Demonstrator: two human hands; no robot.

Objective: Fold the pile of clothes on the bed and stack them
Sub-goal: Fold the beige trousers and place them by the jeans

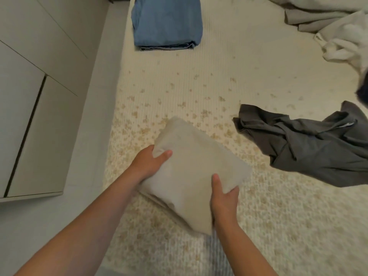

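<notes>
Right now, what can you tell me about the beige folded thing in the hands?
The beige folded garment is a thick, soft-looking cloth bundle, folded into a rough rectangle with stacked layers showing along its near-left edge. The left hand grips its left side and the right hand grips its near-right edge, thumbs on top. It is tilted over the patterned bed cover.

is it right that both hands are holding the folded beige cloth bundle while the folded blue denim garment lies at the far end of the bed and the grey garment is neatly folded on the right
Not quite. The head view shows the dark grey garment lying crumpled and unfolded on the right. The rest holds: the left hand and right hand both hold the folded beige cloth bundle, and the folded blue denim garment lies at the far end of the patterned bed.
</notes>
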